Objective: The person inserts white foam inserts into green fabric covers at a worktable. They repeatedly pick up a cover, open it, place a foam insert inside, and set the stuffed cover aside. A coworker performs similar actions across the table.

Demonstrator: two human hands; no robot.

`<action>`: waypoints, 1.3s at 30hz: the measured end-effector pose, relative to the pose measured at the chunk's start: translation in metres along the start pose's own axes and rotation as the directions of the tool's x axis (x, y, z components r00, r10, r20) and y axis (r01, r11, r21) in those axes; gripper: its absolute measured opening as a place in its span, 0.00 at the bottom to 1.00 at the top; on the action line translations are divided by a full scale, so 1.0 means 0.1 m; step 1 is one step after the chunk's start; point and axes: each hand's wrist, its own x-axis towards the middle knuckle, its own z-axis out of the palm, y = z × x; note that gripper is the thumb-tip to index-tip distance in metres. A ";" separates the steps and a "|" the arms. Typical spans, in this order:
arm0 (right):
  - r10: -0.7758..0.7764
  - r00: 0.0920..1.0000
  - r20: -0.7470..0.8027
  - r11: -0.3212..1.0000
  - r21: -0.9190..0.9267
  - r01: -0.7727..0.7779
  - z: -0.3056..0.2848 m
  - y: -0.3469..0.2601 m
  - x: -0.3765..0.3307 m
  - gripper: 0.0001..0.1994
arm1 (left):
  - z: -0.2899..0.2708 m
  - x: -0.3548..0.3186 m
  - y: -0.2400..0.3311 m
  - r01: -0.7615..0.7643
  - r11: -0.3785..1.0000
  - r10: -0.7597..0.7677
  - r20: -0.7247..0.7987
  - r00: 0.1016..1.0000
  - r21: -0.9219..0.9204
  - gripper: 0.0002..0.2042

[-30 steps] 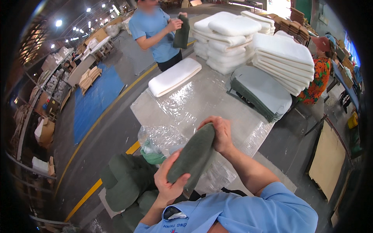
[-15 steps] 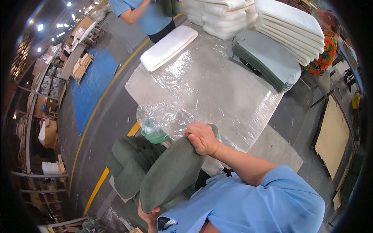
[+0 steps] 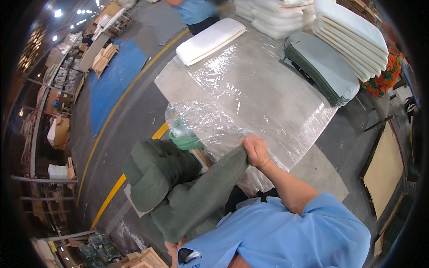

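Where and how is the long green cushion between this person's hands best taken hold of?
Probably by its two ends, one hand coming from each side: the right hand at the narrow upper end, the left hand, partly hidden, at the lower. The green cushion looks long, soft and slanted, so a middle grip might let its ends droop.

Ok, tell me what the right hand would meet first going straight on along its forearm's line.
Probably the crumpled clear plastic at the table's near edge, up and left of the right hand; height is unclear, so it might pass over.
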 end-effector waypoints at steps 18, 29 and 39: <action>0.391 0.769 0.507 0.640 0.451 -0.622 -0.95 -0.51 0.74 0.24 | 0.73 1.60 0.63 0.422 0.772 -0.369 0.205 0.906 -0.475 0.26; 0.379 0.922 0.078 0.906 0.174 -0.387 -1.86 -0.14 1.36 0.31 | 2.41 0.93 0.87 0.794 0.605 -0.374 0.862 0.342 -0.052 0.30; 0.281 0.926 0.253 0.928 0.174 -0.330 -2.18 -0.10 1.29 0.28 | 2.61 0.94 1.20 0.287 0.956 -0.137 0.963 0.231 0.067 0.59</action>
